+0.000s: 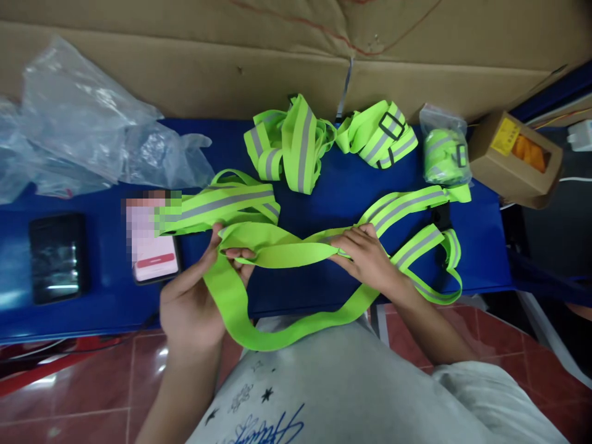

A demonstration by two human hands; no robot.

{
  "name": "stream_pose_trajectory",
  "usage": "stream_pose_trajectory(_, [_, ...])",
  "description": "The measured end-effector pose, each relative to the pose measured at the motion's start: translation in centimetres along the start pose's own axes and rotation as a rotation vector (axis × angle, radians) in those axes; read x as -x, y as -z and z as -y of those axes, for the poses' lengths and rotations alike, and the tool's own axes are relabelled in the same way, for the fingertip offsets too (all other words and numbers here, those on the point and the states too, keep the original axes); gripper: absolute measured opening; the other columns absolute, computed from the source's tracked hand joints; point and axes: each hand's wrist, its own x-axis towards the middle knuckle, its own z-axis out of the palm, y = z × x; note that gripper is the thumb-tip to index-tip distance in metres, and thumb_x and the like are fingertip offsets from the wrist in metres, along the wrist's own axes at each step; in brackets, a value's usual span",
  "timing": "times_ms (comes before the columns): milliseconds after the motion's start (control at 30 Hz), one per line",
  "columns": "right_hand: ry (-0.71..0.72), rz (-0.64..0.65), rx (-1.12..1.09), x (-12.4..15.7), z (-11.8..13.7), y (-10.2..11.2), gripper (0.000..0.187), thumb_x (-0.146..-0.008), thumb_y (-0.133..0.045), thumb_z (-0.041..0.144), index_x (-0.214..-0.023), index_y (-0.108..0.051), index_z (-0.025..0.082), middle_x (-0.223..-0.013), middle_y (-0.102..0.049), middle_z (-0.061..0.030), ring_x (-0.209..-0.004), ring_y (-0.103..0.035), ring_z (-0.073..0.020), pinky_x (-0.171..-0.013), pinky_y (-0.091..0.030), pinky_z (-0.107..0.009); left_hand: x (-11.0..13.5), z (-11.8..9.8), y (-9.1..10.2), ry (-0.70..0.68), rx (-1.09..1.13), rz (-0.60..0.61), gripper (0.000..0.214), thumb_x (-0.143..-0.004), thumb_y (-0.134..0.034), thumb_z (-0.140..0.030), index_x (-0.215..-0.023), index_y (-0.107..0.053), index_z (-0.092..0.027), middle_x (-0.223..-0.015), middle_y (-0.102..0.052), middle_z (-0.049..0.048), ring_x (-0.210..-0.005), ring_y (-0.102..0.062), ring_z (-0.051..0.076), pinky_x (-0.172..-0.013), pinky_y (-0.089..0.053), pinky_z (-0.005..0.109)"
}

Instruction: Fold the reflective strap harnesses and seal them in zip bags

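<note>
A neon green reflective strap harness (287,250) with grey stripes lies spread across the blue bench (351,191), and one loop of it hangs down over my lap. My left hand (198,290) is closed on a plain green strap near the middle left. My right hand (365,253) pinches the same strap further right, so the stretch between both hands runs taut. A black buckle (441,216) sits on the harness beyond my right hand.
Two bundled reflective straps (289,145) (377,135) and a bagged one (444,154) lie at the bench's far edge. Clear plastic bags (78,123) pile at left, near a lit phone (150,246) and a dark phone (58,256). A cardboard box (515,157) stands right; cardboard sheets (277,55) behind.
</note>
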Motion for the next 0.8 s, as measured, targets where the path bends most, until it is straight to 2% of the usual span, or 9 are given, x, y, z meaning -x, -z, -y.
stream_pose_trajectory(100, [0.048,-0.028,0.1,0.2,0.0,0.0,0.014,-0.107,-0.054,0.03,-0.105,-0.066,0.024,-0.084,-0.067,0.0002,-0.081,-0.06,-0.0172,-0.083,-0.035,-0.035,-0.1,0.3,0.2,0.005,0.1,0.069,0.017,-0.075,-0.072,-0.006,-0.085,-0.06,-0.014,-0.066,-0.059,-0.0032,-0.058,-0.061,0.005,-0.064,-0.058,0.017])
stream_pose_trajectory(167, [0.112,-0.128,0.212,0.6,0.1,0.1,0.013,-0.106,-0.056,0.024,-0.104,-0.069,0.028,-0.072,-0.06,0.0029,-0.075,-0.054,-0.0162,-0.083,-0.033,-0.035,-0.4,0.5,0.5,-0.017,0.058,0.098,0.021,-0.073,-0.072,-0.004,-0.075,-0.055,-0.015,-0.059,-0.052,-0.0056,-0.053,-0.055,0.004,-0.058,-0.053,0.014])
stream_pose_trajectory(233, [0.148,-0.192,0.3,0.9,0.2,0.2,0.016,-0.104,-0.058,0.02,-0.103,-0.071,0.03,-0.067,-0.056,0.0046,-0.072,-0.051,-0.015,-0.084,-0.032,-0.035,-0.8,0.6,1.0,-0.055,-0.071,0.095,0.017,-0.073,-0.073,-0.006,-0.081,-0.061,-0.016,-0.062,-0.057,-0.0043,-0.056,-0.058,0.006,-0.063,-0.057,0.017])
stream_pose_trajectory(333, [0.129,-0.146,0.354,1.1,0.2,0.4,0.02,-0.105,-0.056,0.019,-0.107,-0.071,0.032,-0.07,-0.059,0.0061,-0.073,-0.053,-0.0132,-0.089,-0.033,-0.035,-1.3,0.7,1.9,-0.073,-0.265,0.034,0.024,-0.079,-0.076,-0.015,-0.102,-0.07,-0.02,-0.083,-0.072,-0.0002,-0.073,-0.069,0.012,-0.075,-0.062,0.023])
stream_pose_trajectory(400, [0.111,-0.156,0.354,1.2,0.4,0.6,0.02,-0.105,-0.057,0.019,-0.112,-0.071,0.032,-0.073,-0.063,0.0065,-0.075,-0.057,-0.0122,-0.091,-0.034,-0.035,-1.3,0.8,2.4,-0.062,-0.279,0.018,0.028,-0.082,-0.079,-0.023,-0.109,-0.071,-0.022,-0.095,-0.075,0.0007,-0.084,-0.071,0.014,-0.08,-0.063,0.024])
stream_pose_trajectory(467, [0.105,-0.229,0.339,1.2,0.7,0.8,0.02,-0.103,-0.062,0.019,-0.116,-0.071,0.031,-0.079,-0.067,0.0055,-0.08,-0.062,-0.0118,-0.091,-0.034,-0.035,-1.2,1.1,2.7,-0.032,-0.194,0.05,0.033,-0.08,-0.084,-0.029,-0.109,-0.072,-0.021,-0.092,-0.072,0.0001,-0.083,-0.07,0.013,-0.081,-0.063,0.023])
stream_pose_trajectory(600, [0.122,-0.25,0.318,1.3,1.3,1.5,0.022,-0.102,-0.068,0.022,-0.122,-0.07,0.028,-0.092,-0.074,0.0019,-0.09,-0.068,-0.0136,-0.092,-0.035,-0.036,-0.7,2.0,2.7,0.011,-0.142,0.13,0.056,-0.062,-0.098,-0.041,-0.106,-0.073,-0.019,-0.075,-0.062,-0.0028,-0.063,-0.058,0.008,-0.058,-0.056,0.018])
stream_pose_trajectory(700, [0.127,-0.087,0.278,1.6,1.6,2.3,0.028,-0.103,-0.065,0.039,-0.127,-0.069,0.023,-0.1,-0.076,-0.0017,-0.094,-0.069,-0.0162,-0.094,-0.037,-0.037,-0.6,2.2,3.0,-0.056,-0.454,0.143,0.071,-0.061,-0.098,-0.034,-0.126,-0.069,-0.027,-0.073,-0.061,-0.0037,-0.064,-0.059,0.012,-0.057,-0.053,0.022])
stream_pose_trajectory(800, [0.107,0.006,0.236,2.2,1.5,3.2,0.035,-0.105,-0.061,0.042,-0.13,-0.067,0.018,-0.104,-0.077,-0.0045,-0.096,-0.07,-0.0186,-0.095,-0.04,-0.038,-0.7,1.7,3.6,-0.211,-0.921,0.13,0.055,-0.075,-0.088,-0.033,-0.126,-0.068,-0.03,-0.085,-0.066,-0.0012,-0.075,-0.066,0.016,-0.068,-0.055,0.028])
